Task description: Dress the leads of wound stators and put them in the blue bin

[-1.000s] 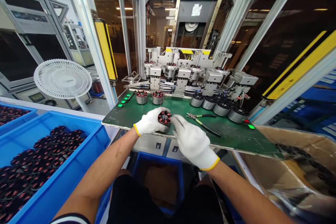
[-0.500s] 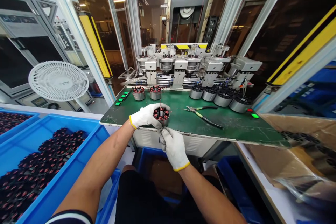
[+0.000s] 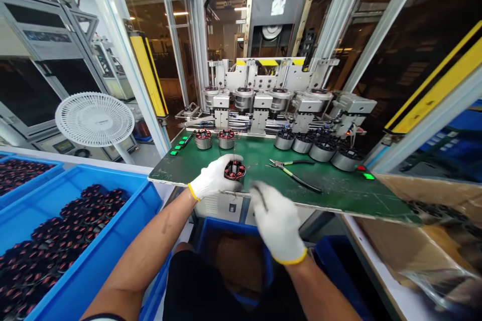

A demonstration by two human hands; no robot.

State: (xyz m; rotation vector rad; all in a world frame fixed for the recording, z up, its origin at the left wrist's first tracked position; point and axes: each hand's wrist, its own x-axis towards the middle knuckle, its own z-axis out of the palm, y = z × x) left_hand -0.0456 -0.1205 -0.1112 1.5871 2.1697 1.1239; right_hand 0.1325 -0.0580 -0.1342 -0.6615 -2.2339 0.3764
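Note:
In my gloved left hand (image 3: 215,176) is a motor stator (image 3: 235,170) wound with red copper wire, held upright at the front edge of the green bench top (image 3: 259,155). Loose wire ends stick up from it. My gloved right hand (image 3: 276,215) is apart from the stator, just right of it and in front of the edge. Its fingers look curled but are smeared by motion, so I cannot see whether anything is in them. A pair of pliers (image 3: 295,173) with green-and-black handles lies on the bench, jaws pointing left.
Two wound stators (image 3: 204,139) stand at the back left of the bench. Several bare stators (image 3: 323,149) line the back right, before a winding machine (image 3: 262,103). A blue bin (image 3: 141,200) of wound stators is at left, near a white fan (image 3: 95,119). A cardboard box (image 3: 391,241) is at right.
My right hand has come away from the underside of the stator and moved right. My left hand still holds the stator. Behind, the machine's upper tooling has lifted. The camera view has shifted slightly.

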